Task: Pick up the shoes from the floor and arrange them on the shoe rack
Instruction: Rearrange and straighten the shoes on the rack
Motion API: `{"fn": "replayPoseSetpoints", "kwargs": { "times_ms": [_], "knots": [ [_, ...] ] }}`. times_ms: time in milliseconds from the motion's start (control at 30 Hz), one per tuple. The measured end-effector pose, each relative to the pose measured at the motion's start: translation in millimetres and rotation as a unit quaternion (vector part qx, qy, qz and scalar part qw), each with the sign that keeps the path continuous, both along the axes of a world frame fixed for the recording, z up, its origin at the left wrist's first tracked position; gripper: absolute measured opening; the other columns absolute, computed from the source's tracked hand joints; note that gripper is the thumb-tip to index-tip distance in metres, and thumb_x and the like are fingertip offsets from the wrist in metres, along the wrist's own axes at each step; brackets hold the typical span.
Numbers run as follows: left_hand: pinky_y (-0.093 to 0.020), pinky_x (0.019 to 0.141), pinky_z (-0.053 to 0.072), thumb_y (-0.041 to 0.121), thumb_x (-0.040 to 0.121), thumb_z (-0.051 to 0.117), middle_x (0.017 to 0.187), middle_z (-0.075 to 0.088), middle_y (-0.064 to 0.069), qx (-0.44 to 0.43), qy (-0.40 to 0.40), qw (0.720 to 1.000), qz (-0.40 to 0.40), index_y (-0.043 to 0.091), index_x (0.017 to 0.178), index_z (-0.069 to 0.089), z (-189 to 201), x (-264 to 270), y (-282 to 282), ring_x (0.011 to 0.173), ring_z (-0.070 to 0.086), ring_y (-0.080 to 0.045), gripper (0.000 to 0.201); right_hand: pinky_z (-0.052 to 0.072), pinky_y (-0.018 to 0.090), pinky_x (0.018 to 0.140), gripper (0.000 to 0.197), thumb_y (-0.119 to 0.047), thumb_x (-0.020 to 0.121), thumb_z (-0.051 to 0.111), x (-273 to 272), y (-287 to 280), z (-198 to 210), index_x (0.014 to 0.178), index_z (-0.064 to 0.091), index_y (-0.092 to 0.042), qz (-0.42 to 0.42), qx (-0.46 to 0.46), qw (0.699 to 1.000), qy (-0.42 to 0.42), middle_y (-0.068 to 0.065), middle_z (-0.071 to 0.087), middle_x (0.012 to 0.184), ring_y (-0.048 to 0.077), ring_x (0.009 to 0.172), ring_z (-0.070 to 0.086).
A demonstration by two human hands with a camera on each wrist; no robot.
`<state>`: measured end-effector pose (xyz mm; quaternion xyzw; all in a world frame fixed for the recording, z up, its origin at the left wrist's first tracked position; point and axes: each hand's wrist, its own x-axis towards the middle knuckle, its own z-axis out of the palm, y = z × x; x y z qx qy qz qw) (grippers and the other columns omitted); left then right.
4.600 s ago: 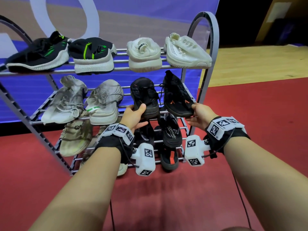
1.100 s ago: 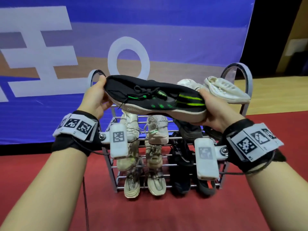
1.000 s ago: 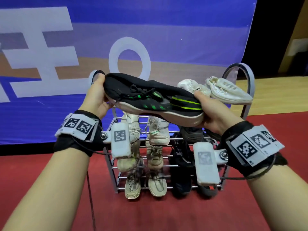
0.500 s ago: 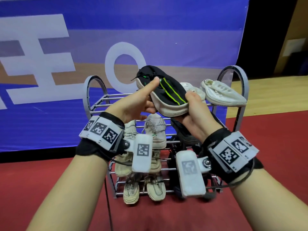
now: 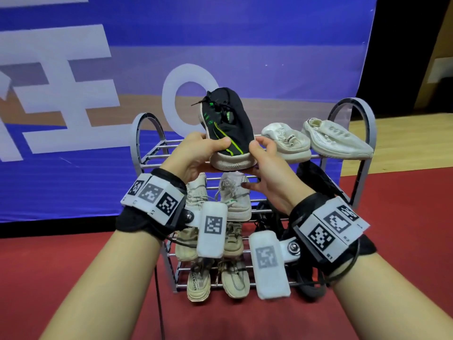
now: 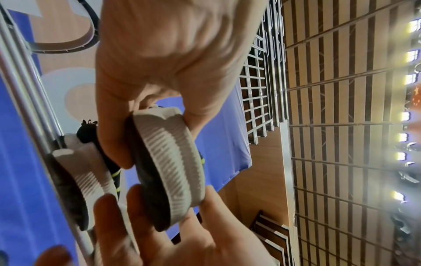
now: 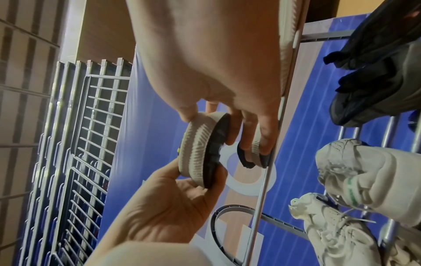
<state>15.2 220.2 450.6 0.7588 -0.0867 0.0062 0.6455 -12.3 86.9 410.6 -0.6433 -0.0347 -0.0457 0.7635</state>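
Note:
A pair of black sneakers with green stripes [image 5: 228, 128] is held above the left half of the grey shoe rack's top shelf [image 5: 152, 155], heels toward me and toes pointing at the banner. My left hand [image 5: 213, 153] pinches the heel from the left, and my right hand [image 5: 259, 158] grips it from the right and below. The left wrist view shows the ribbed white heel sole [image 6: 168, 169] of one sneaker between both hands, with the second sneaker [image 6: 77, 181] beside it at the rack bar. The right wrist view shows that second sneaker [image 7: 256, 149] under my right fingers.
Two white shoes [image 5: 286, 143] [image 5: 335, 141] fill the right half of the top shelf. Pale sneakers [image 5: 235, 200] and black shoes [image 5: 316, 177] sit on the middle shelf, beige ones [image 5: 198, 283] at the bottom. A blue banner hangs behind; red carpet lies around the rack.
The black sneakers have turned from lying sideways between my hands to pointing away from me. My left hand moved from the toe end to the heel beside my right hand.

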Motion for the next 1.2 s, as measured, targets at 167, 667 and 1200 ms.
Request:
{"fn": "replayPoseSetpoints", "kwargs": {
  "times_ms": [167, 667, 1200],
  "knots": [
    [-0.029, 0.047, 0.056, 0.012, 0.091, 0.059, 0.046, 0.061, 0.005, -0.031, -0.018, 0.997, 0.075, 0.010, 0.076, 0.057, 2.3, 19.9, 35.7, 0.045, 0.059, -0.009, 0.015, 0.047, 0.029, 0.066, 0.034, -0.032, 0.099, 0.037, 13.8, 13.4, -1.5, 0.132, 0.036, -0.026, -0.017, -0.073, 0.997, 0.003, 0.001, 0.053, 0.109, 0.021, 0.088, 0.061],
    [-0.030, 0.063, 0.056, 0.048, 0.070, 0.076, 0.105, 0.069, 0.000, 0.121, 0.102, 0.987, 0.023, 0.014, 0.121, 0.054, -36.9, 52.5, 80.5, 0.095, 0.067, -0.017, 0.065, 0.032, 0.030, 0.108, 0.068, -0.035, 0.078, 0.066, 67.0, 8.2, -24.2, 0.139, 0.039, -0.020, -0.174, -0.273, 0.944, -0.067, 0.014, 0.041, 0.131, 0.025, 0.122, 0.042],
    [-0.029, 0.094, 0.044, 0.042, 0.054, 0.079, 0.109, 0.059, 0.007, 0.070, -0.094, 0.964, 0.238, 0.034, 0.103, 0.050, -71.6, 85.1, 68.3, 0.113, 0.052, -0.016, 0.057, 0.038, 0.042, 0.104, 0.057, -0.034, 0.079, 0.069, 80.5, 11.6, -54.4, 0.130, 0.052, -0.015, -0.246, -0.252, 0.921, -0.167, 0.007, 0.060, 0.123, 0.027, 0.120, 0.049]
  ]
}}
